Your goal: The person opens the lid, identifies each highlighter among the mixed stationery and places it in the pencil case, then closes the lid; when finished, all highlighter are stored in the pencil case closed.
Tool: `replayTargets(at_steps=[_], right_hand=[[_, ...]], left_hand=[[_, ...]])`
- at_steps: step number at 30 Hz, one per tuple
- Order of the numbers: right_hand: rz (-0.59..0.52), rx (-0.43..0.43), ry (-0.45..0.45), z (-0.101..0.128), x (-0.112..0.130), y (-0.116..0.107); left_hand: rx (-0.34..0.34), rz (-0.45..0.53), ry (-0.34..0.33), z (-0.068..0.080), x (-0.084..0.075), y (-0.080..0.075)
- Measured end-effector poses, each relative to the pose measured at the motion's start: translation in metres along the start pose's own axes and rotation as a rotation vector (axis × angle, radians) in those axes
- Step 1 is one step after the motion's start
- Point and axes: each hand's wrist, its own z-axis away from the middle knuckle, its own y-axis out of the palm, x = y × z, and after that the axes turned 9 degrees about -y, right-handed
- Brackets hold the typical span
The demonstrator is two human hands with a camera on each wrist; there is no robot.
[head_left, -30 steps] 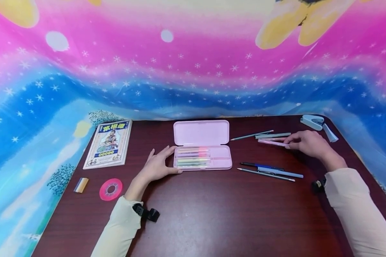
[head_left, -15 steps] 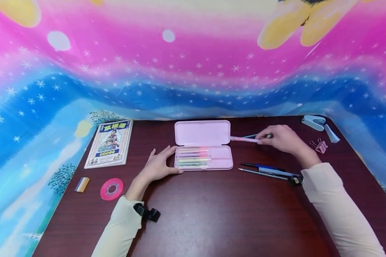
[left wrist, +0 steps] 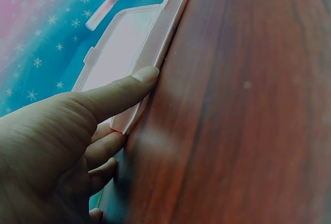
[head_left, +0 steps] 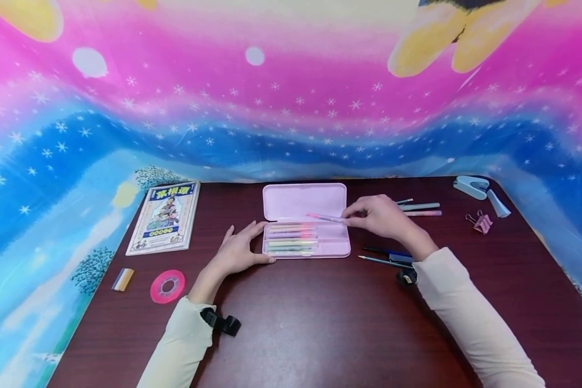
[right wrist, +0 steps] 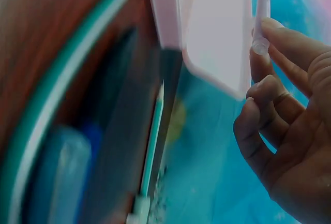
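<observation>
A pink pencil case [head_left: 333, 249] lies with its lid up, and several pastel pens [head_left: 292, 237] fill its left part. My left hand [head_left: 237, 250] holds the case by its left end, thumb along the front edge and fingers round the corner, as the left wrist view shows [left wrist: 57, 131]. Between thumb and fingertips my right hand [head_left: 380, 218] pinches one end of a pink translucent pen [head_left: 322, 217]. That pen hangs over the back of the tray, in front of the lid. In the right wrist view the pen [right wrist: 261, 19] points away from the hand.
Right of the case lie a pencil [head_left: 383, 261], partly covered pens and, farther back, a grey-green pen [head_left: 422, 206] and another pink pen [head_left: 424, 213]. A binder clip [head_left: 480, 221] and stapler [head_left: 471, 186] sit far right. At left are a book [head_left: 164, 218], eraser [head_left: 123, 279] and pink tape roll [head_left: 167, 286].
My right hand has carried the pink pen leftward from the pens at the right to above the case, uncovering the binder clip. My left hand has stayed on the case.
</observation>
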Motion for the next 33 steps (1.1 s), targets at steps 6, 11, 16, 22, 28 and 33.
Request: replayTargets(at_steps=[6,11,16,22,28,33], right_hand=[[0.033,0.064,-0.055,-0.008,0.019,0.023],[0.046,0.162,-0.078,-0.016,0.033,0.044],[0.07,0.221,-0.103,-0.018,0.044,0.058],[0.124,0.201,-0.112,-0.018,0.049,0.063],[0.142,0.156,-0.116,-0.021,0.056,0.067],[0.162,0.147,-0.081,-0.024,0.059,0.068]], left_hand=[[0.003,0.001,0.0,0.001,0.001,-0.001],[0.002,0.003,-0.007,0.001,0.001,-0.001],[0.009,-0.003,-0.002,0.0,0.0,0.0],[0.007,0.003,0.008,-0.001,-0.001,0.001],[0.004,0.013,0.002,0.0,0.0,0.0],[-0.001,0.004,0.011,-0.001,0.0,0.0]])
